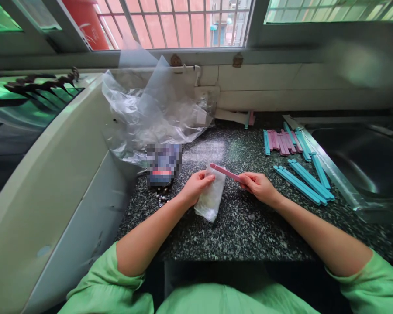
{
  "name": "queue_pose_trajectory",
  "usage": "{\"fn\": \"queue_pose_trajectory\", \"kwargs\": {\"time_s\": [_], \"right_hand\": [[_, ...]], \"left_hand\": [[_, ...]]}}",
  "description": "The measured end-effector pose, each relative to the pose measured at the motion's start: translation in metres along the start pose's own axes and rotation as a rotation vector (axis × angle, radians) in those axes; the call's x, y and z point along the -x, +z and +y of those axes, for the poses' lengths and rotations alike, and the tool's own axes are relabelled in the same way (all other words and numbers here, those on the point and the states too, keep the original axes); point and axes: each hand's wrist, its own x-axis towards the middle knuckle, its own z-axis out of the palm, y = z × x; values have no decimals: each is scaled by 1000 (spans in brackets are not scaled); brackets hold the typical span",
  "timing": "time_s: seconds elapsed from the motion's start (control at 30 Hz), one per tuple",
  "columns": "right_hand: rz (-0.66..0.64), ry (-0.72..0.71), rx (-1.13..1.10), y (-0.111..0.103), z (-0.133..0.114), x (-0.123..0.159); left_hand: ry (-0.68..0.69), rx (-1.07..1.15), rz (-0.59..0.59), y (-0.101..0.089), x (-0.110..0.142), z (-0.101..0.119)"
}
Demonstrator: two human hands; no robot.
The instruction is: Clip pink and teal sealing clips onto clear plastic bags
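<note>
My left hand is closed on a small folded translucent white plastic bag, gripping its upper left side above the counter. In my right hand is one end of a long, slim pink bag clip. The clip's far end lies across the bag's top edge, close to my left thumb. Whether its two arms are locked together is too small to tell. To the right lie several blue bag clips, and behind them a row of shorter pink clips.
A heap of clear plastic bags covers the back left, with a blurred-out dark object and a beaded strand in front. A metal sink is at the right, a stove at the left. Pink and blue-green ends show near the wall.
</note>
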Motion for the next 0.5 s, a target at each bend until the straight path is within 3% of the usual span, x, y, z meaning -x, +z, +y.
{"fn": "queue_pose_trajectory", "kwargs": {"time_s": [0.23, 0.5], "right_hand": [[-38, 27, 30, 6, -1, 3], [-21, 0, 96, 7, -2, 4]], "left_hand": [[10, -74, 15, 3, 3, 0], [16, -87, -52, 5, 6, -1]]}}
